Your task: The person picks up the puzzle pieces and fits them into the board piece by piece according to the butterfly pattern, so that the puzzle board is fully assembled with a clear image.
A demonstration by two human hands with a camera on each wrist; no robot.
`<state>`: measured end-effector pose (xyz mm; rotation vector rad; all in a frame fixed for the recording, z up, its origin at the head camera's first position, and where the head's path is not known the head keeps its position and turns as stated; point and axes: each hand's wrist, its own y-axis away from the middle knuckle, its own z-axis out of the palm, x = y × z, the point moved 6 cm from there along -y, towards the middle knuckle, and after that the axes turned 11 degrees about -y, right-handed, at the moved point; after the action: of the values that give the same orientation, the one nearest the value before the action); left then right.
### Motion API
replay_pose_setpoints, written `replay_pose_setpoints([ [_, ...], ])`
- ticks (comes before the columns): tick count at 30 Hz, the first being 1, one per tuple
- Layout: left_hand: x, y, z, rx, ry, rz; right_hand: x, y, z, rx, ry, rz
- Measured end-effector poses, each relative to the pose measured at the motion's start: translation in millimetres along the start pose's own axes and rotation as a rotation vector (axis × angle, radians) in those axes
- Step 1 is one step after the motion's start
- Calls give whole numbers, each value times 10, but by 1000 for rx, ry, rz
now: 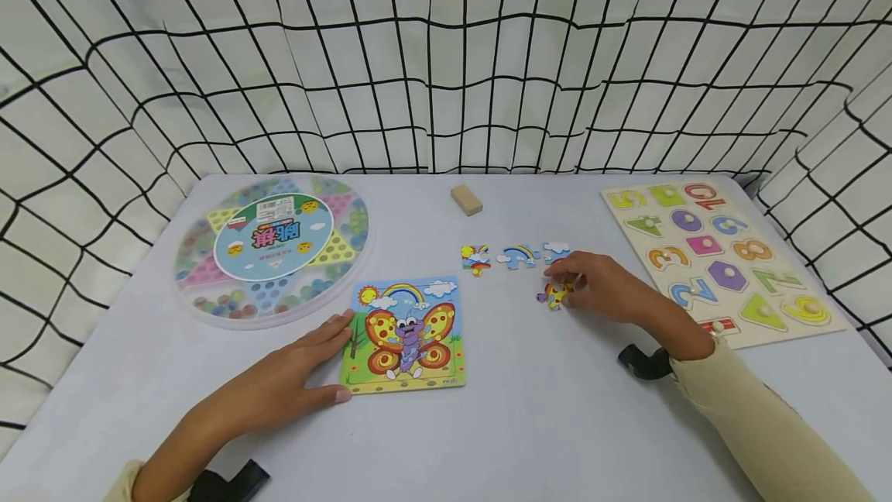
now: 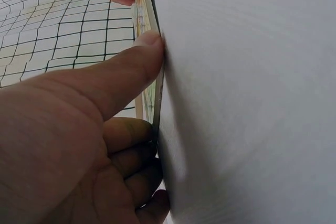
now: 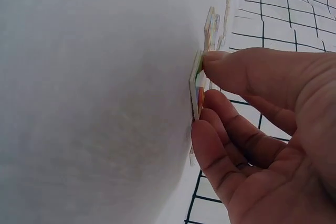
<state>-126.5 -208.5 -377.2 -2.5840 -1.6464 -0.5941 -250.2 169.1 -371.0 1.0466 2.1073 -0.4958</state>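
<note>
My left hand (image 1: pixel 279 390) rests palm-down at the left edge of a square butterfly puzzle (image 1: pixel 409 338). Its thumb touches the lower left corner, with the fingers along the side, extended. In the right wrist view, my right hand (image 3: pixel 257 108) pinches a thin puzzle piece (image 3: pixel 192 90) between thumb and fingers, just over the table. In the head view, a yellow and purple piece (image 1: pixel 555 297) shows beside the right fingertips. Three sky pieces form a row beyond: a sun piece (image 1: pixel 476 258), a rainbow piece (image 1: pixel 519 256) and a cloud piece (image 1: pixel 556 249), the last partly covered by the hand.
A round Chinese checkers box (image 1: pixel 274 237) lies at the back left. At the right is a number and shape board (image 1: pixel 725 262), close to the right forearm. A small wooden block (image 1: pixel 466 200) sits near the far edge. Black netting surrounds the white table.
</note>
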Motion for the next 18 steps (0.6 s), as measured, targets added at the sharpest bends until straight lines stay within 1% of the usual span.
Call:
replay_pose_setpoints([
  [8,-5,-5,9,0,0,0,-32,-4,-21,-19,41,15],
  [15,-16,-6,16,-9,1,-9,-43,28,-39,0,76,26],
  [18,-21,-4,16,-9,-2,-13,-36,26,-23,5,57,24],
])
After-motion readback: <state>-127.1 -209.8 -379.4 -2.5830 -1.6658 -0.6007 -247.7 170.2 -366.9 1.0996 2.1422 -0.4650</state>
